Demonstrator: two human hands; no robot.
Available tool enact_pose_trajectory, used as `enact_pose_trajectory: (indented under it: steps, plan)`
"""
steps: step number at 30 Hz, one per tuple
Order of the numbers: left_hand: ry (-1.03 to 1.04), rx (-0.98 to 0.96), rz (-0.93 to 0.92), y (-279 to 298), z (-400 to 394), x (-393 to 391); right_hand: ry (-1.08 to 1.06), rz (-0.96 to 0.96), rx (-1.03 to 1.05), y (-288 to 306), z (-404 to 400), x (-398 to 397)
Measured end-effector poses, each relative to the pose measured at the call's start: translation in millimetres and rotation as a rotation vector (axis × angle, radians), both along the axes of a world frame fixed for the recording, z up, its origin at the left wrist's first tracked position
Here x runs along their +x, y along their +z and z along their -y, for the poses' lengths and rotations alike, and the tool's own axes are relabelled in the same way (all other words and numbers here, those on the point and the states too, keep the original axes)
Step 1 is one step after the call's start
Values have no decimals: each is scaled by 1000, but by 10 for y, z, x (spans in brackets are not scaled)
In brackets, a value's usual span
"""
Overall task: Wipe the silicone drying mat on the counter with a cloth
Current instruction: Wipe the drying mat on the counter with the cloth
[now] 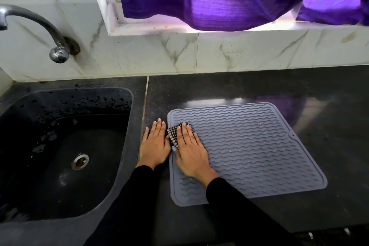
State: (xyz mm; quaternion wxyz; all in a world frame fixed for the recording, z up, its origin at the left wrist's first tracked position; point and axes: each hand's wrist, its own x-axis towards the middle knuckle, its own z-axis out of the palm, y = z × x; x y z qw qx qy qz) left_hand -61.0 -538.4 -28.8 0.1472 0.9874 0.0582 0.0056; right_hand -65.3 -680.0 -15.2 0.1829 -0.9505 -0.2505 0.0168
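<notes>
Dark stone table (pixel 259 86) beside a black sink (pixel 127 146) carries a grey ridged silicone mat (pixel 259 146). Right hand (pixel 189 150), fingers straight, presses a checked cloth (pixel 173 134) onto its left edge; left hand (pixel 154 144) rests flat just beside.

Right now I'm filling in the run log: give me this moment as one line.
step: wiping | right hand: flat on cloth, mat near left edge | left hand: flat on counter beside mat | sink: left
</notes>
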Motion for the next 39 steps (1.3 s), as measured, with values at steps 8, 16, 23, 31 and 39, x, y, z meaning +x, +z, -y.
enact_pose_trajectory:
  steps: [8, 16, 23, 31, 39]
  plan:
    - [-2, -409, -243, 234, -88, -20, -307, -520, 835, 359, 67, 93]
    - [67, -591, -235, 113, -103, -44, -94, 45, -29, -110, -203, -467]
    - [54, -594, -221, 63, -137, -38, -4, 36, 8, -18, -133, -397]
    - [7, -371, 72, 66, -29, -397, -258, -554, 768, 295, 31, -251]
    - [-63, 62, 65, -86, 31, -677, -140, -56, -16, 84, 115, -1176]
